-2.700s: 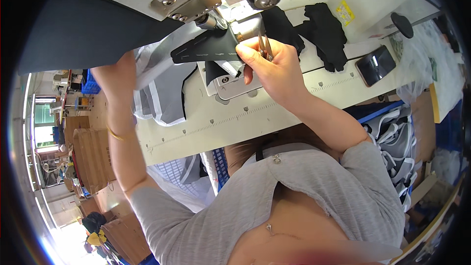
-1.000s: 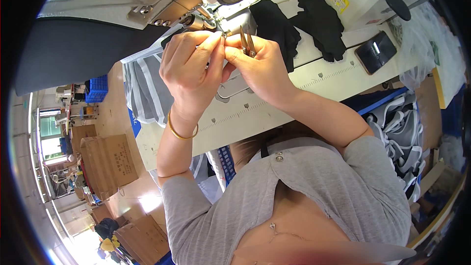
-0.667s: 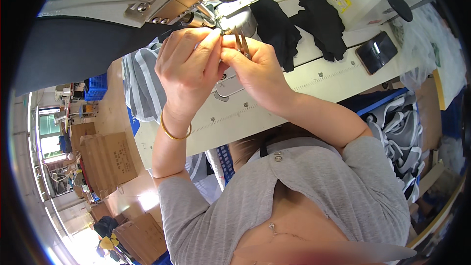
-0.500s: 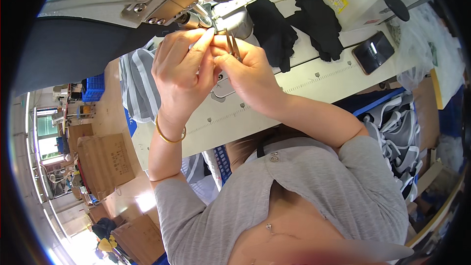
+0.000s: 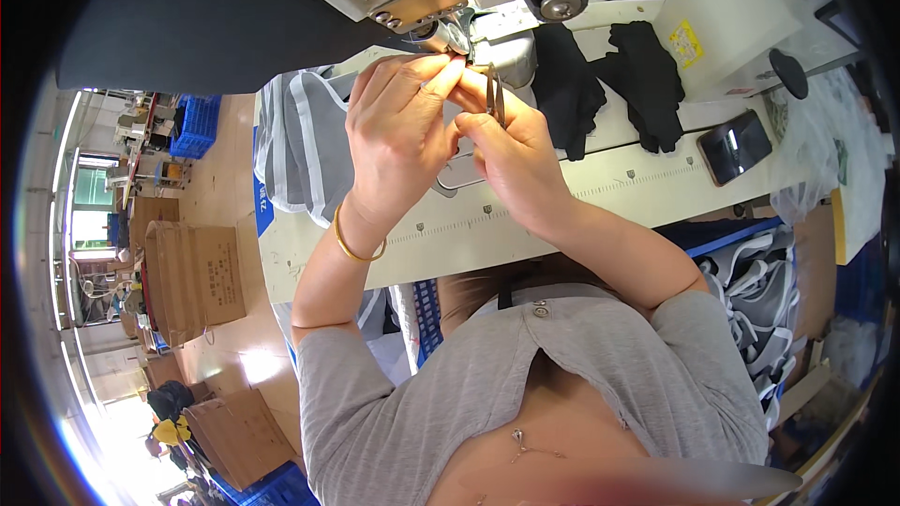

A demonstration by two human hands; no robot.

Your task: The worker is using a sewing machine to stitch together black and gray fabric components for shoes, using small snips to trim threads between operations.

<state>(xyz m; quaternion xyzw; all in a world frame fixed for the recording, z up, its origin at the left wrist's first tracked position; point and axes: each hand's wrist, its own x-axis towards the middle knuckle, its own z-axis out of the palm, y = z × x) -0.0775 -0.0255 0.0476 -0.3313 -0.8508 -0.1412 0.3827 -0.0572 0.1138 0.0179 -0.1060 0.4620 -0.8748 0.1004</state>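
Note:
Both my hands are raised to the needle area of a sewing machine (image 5: 417, 2). My left hand (image 5: 398, 131), with a gold bangle at the wrist, has thumb and forefinger pinched together just below the metal presser parts (image 5: 454, 37). What lies between those fingertips is too small to make out. My right hand (image 5: 511, 155) is closed on small dark thread snips (image 5: 495, 98), their blades pointing up beside the machine. Its fingertips meet those of the left hand, and the bent fingers hide part of the snips.
Grey fabric pieces with white edging (image 5: 314, 150) lie left on the table (image 5: 553, 239). Black cloth pieces (image 5: 567, 84) and a phone (image 5: 735, 147) lie right. More grey-and-white pieces (image 5: 755, 290) fill a container at lower right. Cardboard boxes (image 5: 197, 281) stand on the floor at left.
The whole view has shifted, so machine, table and hands appear farther right. Relative to the machine, both hands hold nearly the same place, the right still gripping the snips.

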